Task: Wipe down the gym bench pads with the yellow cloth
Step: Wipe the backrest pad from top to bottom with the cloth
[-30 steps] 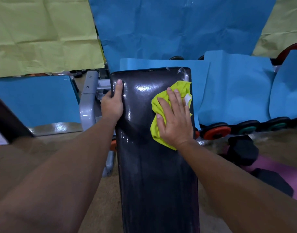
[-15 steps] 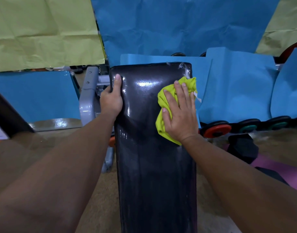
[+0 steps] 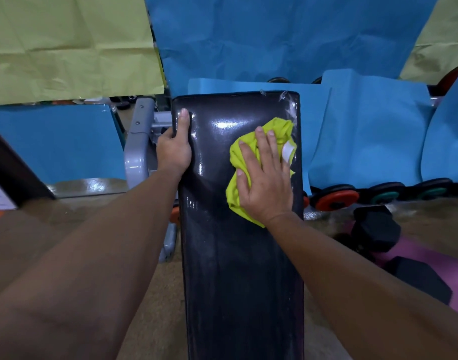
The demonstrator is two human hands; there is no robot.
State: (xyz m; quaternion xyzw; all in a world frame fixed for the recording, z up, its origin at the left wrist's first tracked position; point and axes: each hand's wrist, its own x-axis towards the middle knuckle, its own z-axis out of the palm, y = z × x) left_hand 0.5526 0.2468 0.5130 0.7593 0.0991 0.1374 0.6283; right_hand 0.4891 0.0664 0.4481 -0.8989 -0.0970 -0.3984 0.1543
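On the bench pad [image 3: 238, 268], right hand [image 3: 266, 183] presses the yellow cloth [image 3: 238, 152] (fingers flat), left hand [image 3: 174, 149] grips its edge.

Under my right hand [image 3: 266, 183] the cloth [image 3: 238, 157] is bright yellow-green with a white tag [image 3: 288, 151] by my fingertips. The pad [image 3: 238, 268] beneath is glossy black, streaked pale. Beside my left hand [image 3: 174, 149] the frame [image 3: 138, 152] is grey. Beyond my fingers hang blue sheets [image 3: 274, 37] and yellow-green sheets [image 3: 67, 45].
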